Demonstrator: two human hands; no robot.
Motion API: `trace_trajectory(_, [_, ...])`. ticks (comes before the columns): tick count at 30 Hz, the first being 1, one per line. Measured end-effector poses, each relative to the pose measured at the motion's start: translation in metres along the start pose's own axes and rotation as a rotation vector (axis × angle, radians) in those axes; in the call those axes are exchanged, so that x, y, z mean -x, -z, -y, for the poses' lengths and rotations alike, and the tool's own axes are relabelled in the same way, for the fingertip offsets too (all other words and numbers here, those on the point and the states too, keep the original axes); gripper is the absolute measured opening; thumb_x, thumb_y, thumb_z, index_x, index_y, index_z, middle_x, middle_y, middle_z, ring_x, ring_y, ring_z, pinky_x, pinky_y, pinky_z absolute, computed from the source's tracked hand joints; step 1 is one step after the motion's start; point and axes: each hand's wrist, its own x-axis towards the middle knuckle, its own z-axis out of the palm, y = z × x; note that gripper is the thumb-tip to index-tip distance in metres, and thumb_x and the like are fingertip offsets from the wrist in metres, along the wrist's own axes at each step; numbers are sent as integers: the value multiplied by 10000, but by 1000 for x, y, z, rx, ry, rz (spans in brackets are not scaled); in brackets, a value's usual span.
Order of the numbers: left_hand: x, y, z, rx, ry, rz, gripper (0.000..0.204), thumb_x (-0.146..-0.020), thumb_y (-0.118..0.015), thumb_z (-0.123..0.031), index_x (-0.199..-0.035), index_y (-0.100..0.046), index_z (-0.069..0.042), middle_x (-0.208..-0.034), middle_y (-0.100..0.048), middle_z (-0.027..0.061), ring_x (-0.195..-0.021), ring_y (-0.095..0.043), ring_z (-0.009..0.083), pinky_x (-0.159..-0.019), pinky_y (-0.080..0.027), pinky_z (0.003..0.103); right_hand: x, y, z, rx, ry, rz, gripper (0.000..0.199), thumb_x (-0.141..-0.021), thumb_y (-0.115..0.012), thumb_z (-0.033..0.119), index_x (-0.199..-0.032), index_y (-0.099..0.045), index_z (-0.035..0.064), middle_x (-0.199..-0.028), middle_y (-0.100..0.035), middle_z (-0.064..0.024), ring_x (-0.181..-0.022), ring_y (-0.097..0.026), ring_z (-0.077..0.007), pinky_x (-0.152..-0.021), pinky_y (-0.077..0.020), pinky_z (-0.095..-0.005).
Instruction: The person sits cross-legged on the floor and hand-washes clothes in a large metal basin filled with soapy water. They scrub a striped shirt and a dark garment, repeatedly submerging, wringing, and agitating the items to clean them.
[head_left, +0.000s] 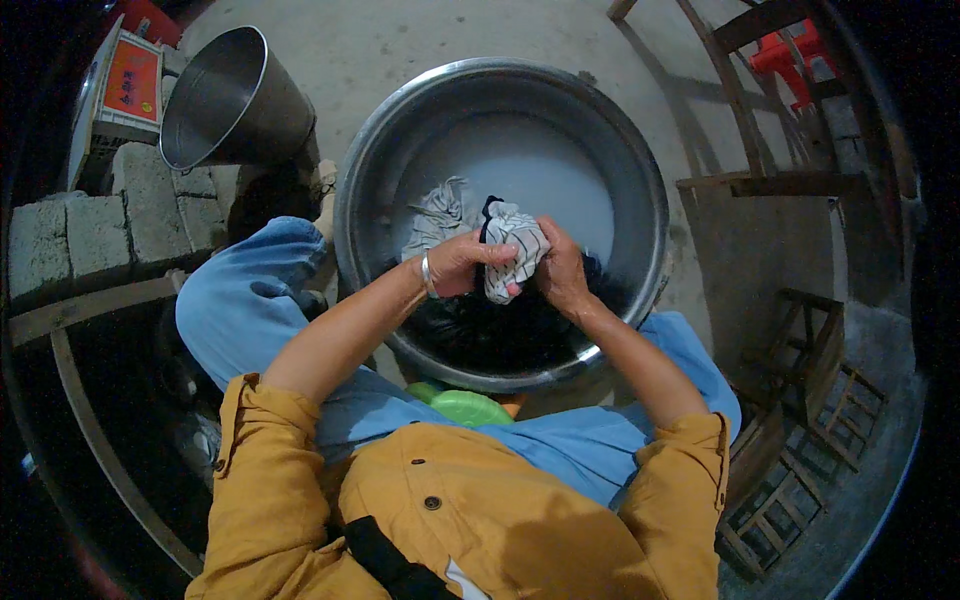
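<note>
Cloth of white fabric with thin dark stripes and a black edge (517, 245) is bunched between the two hands, above the near half of a wide, round, silver-coloured metal basin (640, 200). It lies directly between the fingers, its longer axis running roughly from the basin's far edge toward its near edge, tilted slightly. Neither hand is nearer; both touch it. The left hand (468, 262), wearing a silver-coloured metal bangle (426, 272), has its fingers curled closed on the left side, thumb across the front. The right hand (562, 265) grips the right side with bent fingers, partly hidden. Cloudy grey-blue water (530, 150) fills the basin's far part; crumpled grey striped fabric (440, 208) lies toward its left edge, soaked black fabric (480, 330) along its near edge.
</note>
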Motion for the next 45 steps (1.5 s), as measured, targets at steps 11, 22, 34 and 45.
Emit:
trace_trajectory(11, [-13,82,10,258,-399,-552,499,-797,-490,-440,-1027,-499,3,-1034,-532,96,-933,-516,217,-796,-428,358,-24,59,2,-558,-284,-316,122,-799,-444,33,-872,-541,31,-739,-514,32,-657,-434,-44,-581,-359,-177])
trace_trajectory(22, [-17,26,-12,225,-283,-614,496,-804,-460,-459,-1061,-462,-35,-967,-567,76,-877,-549,186,-765,-447,326,-46,116,15,537,148,-347,314,-612,-556,127,-916,-552,49,-902,-514,-137,-843,-492,-261,-735,-391,-340])
trace_trajectory(34, [-34,20,26,-338,-169,-308,353,-756,-501,-96,-1100,-437,-48,-1087,-453,63,-845,-519,132,-714,-463,254,12,17,24,-61,-199,-35,186,-751,-448,80,-922,-463,10,-676,-517,-153,-589,-514,-218,-564,-403,-303])
trace_trajectory(45, [-52,72,56,-1108,-396,-843,446,-714,-618,-149,-1123,-441,-125,-1023,-456,140,-911,-495,262,-751,-431,350,7,57,120,-492,-181,-107,151,-782,-496,49,-930,-500,18,-810,-526,-4,-705,-477,-65,-643,-399,-192])
